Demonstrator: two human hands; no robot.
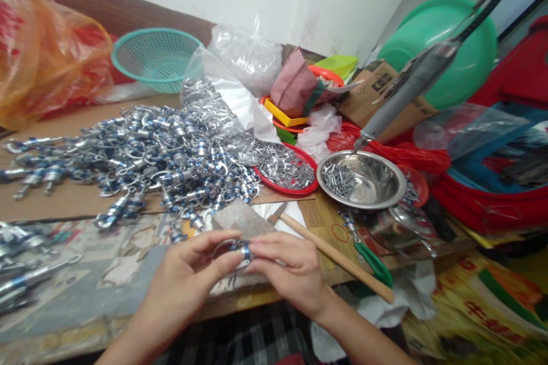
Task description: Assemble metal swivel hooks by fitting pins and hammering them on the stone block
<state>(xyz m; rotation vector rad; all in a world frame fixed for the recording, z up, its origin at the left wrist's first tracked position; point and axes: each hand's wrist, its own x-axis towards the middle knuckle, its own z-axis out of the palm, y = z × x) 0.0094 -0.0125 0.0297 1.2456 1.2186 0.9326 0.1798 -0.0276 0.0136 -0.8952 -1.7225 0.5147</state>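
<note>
Between my two hands, above the table's front edge, is a small metal fitting (pixel 245 252) with a blue band and a curved ring. My left hand (pixel 194 274) pinches its ring side with thumb and fingers. Closed on its right end are the fingertips of my right hand (pixel 289 265). Just behind them lies a grey metal block (pixel 242 219), beside a knife (pixel 277 214) and a wooden stick (pixel 338 256). A large heap of similar blue-banded fittings (pixel 171 159) covers the left and middle of the table.
A red tray (pixel 315 182) holds small metal pieces. Right of it, a steel bowl (pixel 387 182) contains pins, with a grey hanging tool (pixel 406 85) above. A teal basket (pixel 158 57) stands at the back. The green-handled tool (pixel 374 265) lies right.
</note>
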